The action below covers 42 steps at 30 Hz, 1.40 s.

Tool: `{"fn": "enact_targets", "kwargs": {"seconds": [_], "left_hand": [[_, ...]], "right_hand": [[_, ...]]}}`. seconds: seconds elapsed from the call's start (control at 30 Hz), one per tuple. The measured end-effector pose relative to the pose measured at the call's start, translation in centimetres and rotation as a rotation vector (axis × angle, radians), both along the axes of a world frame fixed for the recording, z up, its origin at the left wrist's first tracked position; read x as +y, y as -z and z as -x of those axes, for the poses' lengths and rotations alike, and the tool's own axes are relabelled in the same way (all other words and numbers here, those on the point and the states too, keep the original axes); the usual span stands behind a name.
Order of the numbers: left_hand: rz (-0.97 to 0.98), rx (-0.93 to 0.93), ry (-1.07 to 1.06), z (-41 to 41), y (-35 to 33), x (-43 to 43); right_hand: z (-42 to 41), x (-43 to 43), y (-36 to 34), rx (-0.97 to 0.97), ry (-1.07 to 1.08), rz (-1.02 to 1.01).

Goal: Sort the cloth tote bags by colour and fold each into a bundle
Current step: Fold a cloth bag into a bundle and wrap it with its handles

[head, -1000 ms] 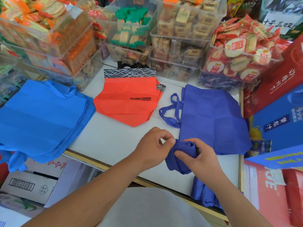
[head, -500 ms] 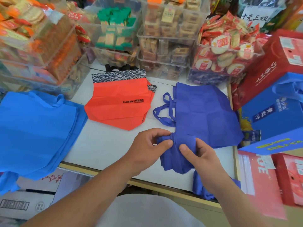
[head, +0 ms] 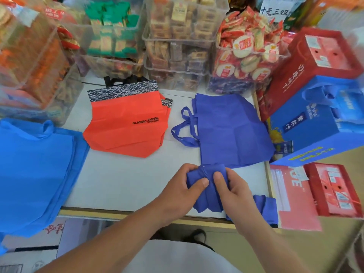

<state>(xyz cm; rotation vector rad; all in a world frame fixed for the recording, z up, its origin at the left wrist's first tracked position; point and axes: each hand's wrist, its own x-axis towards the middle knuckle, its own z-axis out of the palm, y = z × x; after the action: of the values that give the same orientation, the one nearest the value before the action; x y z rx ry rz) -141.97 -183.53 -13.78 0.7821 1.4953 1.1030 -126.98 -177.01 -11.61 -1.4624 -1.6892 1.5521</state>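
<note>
Presently, on the white surface (head: 122,180):

Item one: a folded royal-blue cloth tote bundle (head: 206,201), at the 6 o'clock edge, held between both hands. The left hand (head: 183,191) grasps its 9 o'clock side, thumb on top and fingers curled round it. The right hand (head: 234,191) grasps the 3 o'clock side likewise. The two thumbs lie near each other on the cloth, and each grip is closed on the bundle.

Item two: a flat stack of royal-blue totes (head: 226,131), at 2 o'clock, handles pointing to 9 o'clock, near edge just beyond the bundle.

Item three: a pile of orange-red totes with black-patterned tops (head: 126,125), at 12 o'clock, printed CLASSIC FASHION.

Item four: a pile of sky-blue totes (head: 33,170), at 9 o'clock, overhanging the surface edge.

More royal-blue cloth (head: 266,205) hangs over the edge at 5 o'clock, beside the right wrist. Clear plastic bins of wrapped snacks (head: 177,36) line the far side. A red carton (head: 315,62) and a blue carton (head: 307,131) stand at 3 o'clock.
</note>
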Motion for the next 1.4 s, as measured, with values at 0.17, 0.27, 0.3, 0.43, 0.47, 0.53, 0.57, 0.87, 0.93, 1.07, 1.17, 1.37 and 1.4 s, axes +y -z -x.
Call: {"fn": "enact_targets", "kwargs": {"seconds": [0.17,0.27,0.3,0.43,0.47,0.53,0.57,0.87,0.93,1.07,1.17,1.37,1.4], "left_hand": [[0.026,0.023,0.086,-2.6,0.6,0.8],[0.060,0.031,0.152,-4.7,0.9,2.9],[0.070,0.027,0.169,-5.7,1.0,3.8],[0.187,-0.044,0.145,-10.6,2.6,7.6],[0.232,-0.095,0.094,-11.9,3.3,8.5],[0.333,-0.151,0.023,-14.7,4.9,9.9],[0.369,-0.142,0.025,-15.9,5.5,10.6],[0.486,0.175,-0.081,-20.0,12.5,16.4],[0.476,0.181,-0.084,-20.9,14.0,17.4],[0.455,0.266,-0.025,-22.5,15.8,18.1],[0.472,0.356,0.004,-22.2,15.9,17.2],[0.387,0.384,-0.149,-17.6,15.0,14.9],[0.419,0.408,-0.146,-16.5,14.9,14.4]], "right_hand": [[-2.4,0.0,0.2,0.014,0.019,0.122],[-5.1,2.1,0.6,0.034,0.015,0.200],[-6.1,3.0,0.8,0.020,0.010,0.216],[-11.6,7.2,3.6,0.015,0.120,0.325],[-13.2,8.2,4.5,0.032,0.176,0.353],[-16.0,10.1,6.3,0.031,0.245,0.385],[-17.2,11.0,7.2,0.018,0.245,0.400],[-23.7,15.7,13.4,-0.183,0.199,0.260],[-24.4,16.1,13.5,-0.198,0.162,0.213],[-24.9,16.7,15.3,-0.279,-0.009,0.093],[-23.4,17.4,16.9,-0.435,-0.185,-0.111],[-20.2,18.1,20.3,-0.663,-0.510,-0.406],[-20.1,18.1,20.5,-0.668,-0.512,-0.386]]}}
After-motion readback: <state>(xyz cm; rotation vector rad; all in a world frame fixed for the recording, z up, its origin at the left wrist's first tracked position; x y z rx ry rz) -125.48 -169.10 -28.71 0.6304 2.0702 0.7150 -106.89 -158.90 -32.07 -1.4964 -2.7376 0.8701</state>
